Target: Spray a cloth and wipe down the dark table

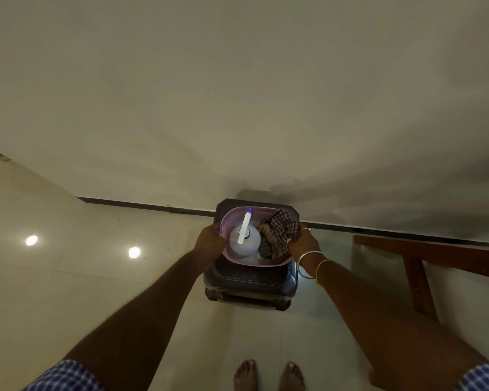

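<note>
Standing over pale floor tiles [96, 277], person faces a small dark table [250, 277] set close to the wall's dark skirting; all positions below given relative to this table. Wooden bench [424, 249] well off to its right. On the table's far half sits a pink perforated basket [226, 221], tabletop's near half bare and dull, possibly dusty. Left hand [209, 244] wrapped round basket's left rim; right hand [305, 242] closed on the right rim, checked cloth [280, 230] bunched partly under its fingers. Two-handed side grip reads as lifting or setting down the basket as one load; likely it must come off the table before wiping. Inside the basket: translucent spray bottle [244, 241] upright on the left, white trigger head with blue nozzle pointing toward the wall; cloth crumpled on the right, dark check pattern, draped over the rim. Judged: spraying not begun.
</note>
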